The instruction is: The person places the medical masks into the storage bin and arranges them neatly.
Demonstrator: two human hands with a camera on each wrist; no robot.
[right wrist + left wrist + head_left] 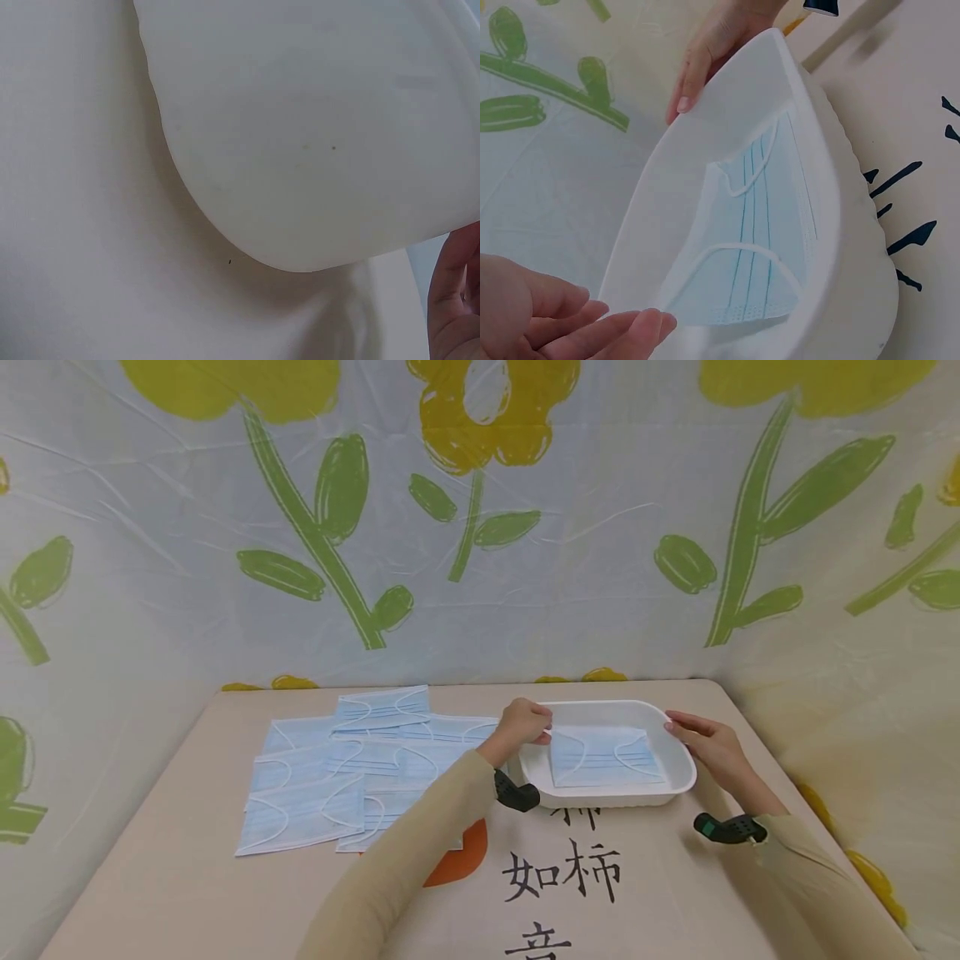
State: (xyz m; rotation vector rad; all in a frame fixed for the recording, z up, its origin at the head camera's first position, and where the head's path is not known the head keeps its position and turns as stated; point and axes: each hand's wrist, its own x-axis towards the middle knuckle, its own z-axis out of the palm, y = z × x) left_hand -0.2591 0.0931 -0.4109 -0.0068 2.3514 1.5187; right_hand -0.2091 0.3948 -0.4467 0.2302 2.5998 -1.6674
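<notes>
My left hand (525, 722) is at the left end of the white tray (592, 714), its thumb and fingers curled; they seem to pinch the rim, though the contact itself is hard to make out. My right hand (708, 747) grips the opposite end. Between them, 1 pale-blue mask (606, 760) lies flat in the tray, loops uppermost, just beside my left fingertips and farther from my right.

The tray is raised above the table (187, 843), near its back edge; the right edge runs just beyond my right hand. The loose masks (303, 814) overlap to the left, and the tabletop stretches towards me, printed with black characters (592, 870).

My left sleeve (408, 852) hides some of those masks and part of the orange print (467, 852). The right wrist view is mostly tray underside, with my right hand cut off at its border.
</notes>
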